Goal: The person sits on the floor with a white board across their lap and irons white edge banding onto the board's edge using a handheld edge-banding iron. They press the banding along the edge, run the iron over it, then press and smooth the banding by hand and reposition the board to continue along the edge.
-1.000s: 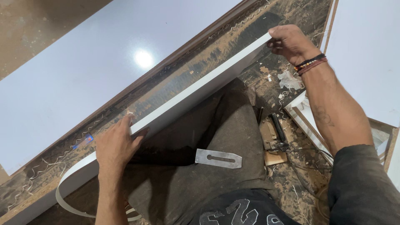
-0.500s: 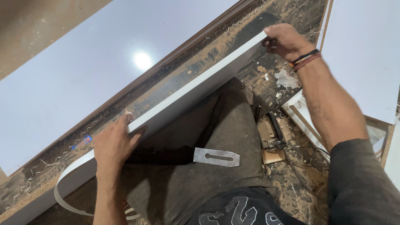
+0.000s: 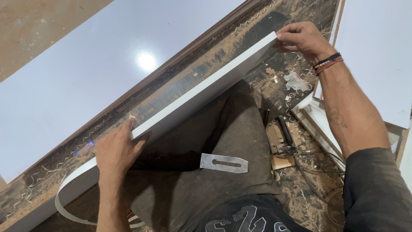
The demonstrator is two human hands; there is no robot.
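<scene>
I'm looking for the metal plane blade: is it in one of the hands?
No, the flat metal blade lies loose on the person's lap, while both hands grip the white board.

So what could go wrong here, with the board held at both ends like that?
The white board is gripped only by the right hand at its far end and the left hand lower down, so it could tip or slip. The metal plane blade lies loose on the lap and could slide off or cut. The loose edge strip might snag.
</scene>
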